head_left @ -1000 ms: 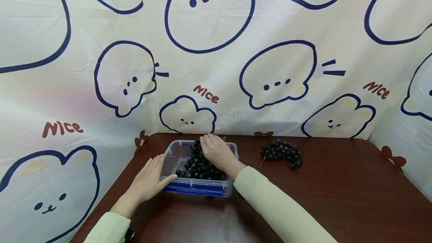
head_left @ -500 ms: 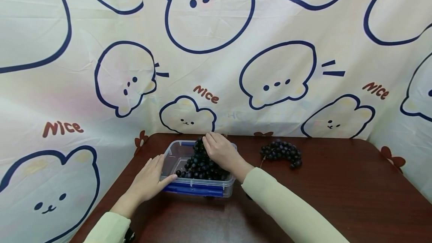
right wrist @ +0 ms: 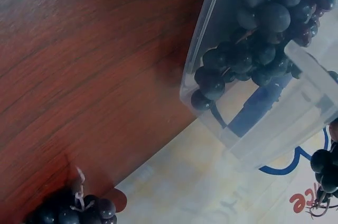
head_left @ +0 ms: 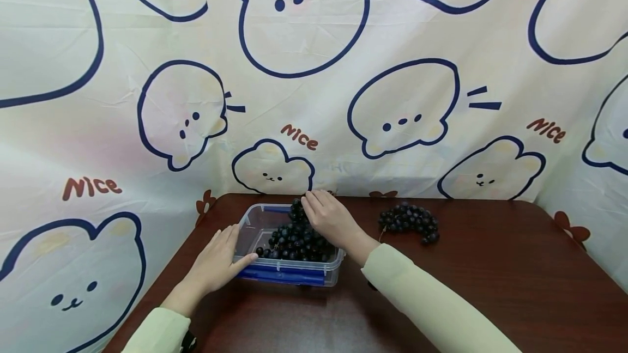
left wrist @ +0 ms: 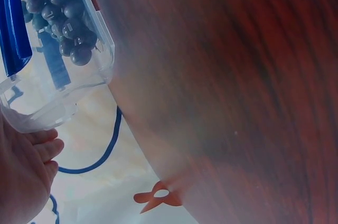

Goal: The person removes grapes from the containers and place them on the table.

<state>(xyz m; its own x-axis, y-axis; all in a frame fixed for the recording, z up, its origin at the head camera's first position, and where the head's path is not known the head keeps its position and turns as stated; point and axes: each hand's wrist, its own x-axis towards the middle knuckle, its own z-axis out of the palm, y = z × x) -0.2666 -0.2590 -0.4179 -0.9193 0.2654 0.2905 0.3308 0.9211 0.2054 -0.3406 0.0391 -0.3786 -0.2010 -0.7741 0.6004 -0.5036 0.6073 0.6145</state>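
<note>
grapes [head_left: 294, 245], black and piled up, cover the near right part of a clear plastic food container [head_left: 262, 236], whose blue clip latch [head_left: 282, 274] faces six o'clock. take the container as the dial, twelve farthest from the person. the right hand [head_left: 330, 217] is over the rim between one and two, its fingers curled and apparently grasping the upper end of a bunch [head_left: 296, 212]; its thumb cannot be seen. the left hand [head_left: 216, 260] is at nine, fingers straight against the outer wall, thumb at the near rim, clenching nothing.

the work looks partway along: many grapes are inside, the bunch at the right hand seems not yet released, and a second bunch [head_left: 409, 223] lies outside on the brown table [head_left: 466, 298], just short of three.

the grasped bunch runs from about twelve, at the fingers, down toward five, where it merges with the pile; its lower end cannot be told. the second bunch is an arc, long axis ten to four, its bare stem [head_left: 382, 235] pointing toward seven.
</note>
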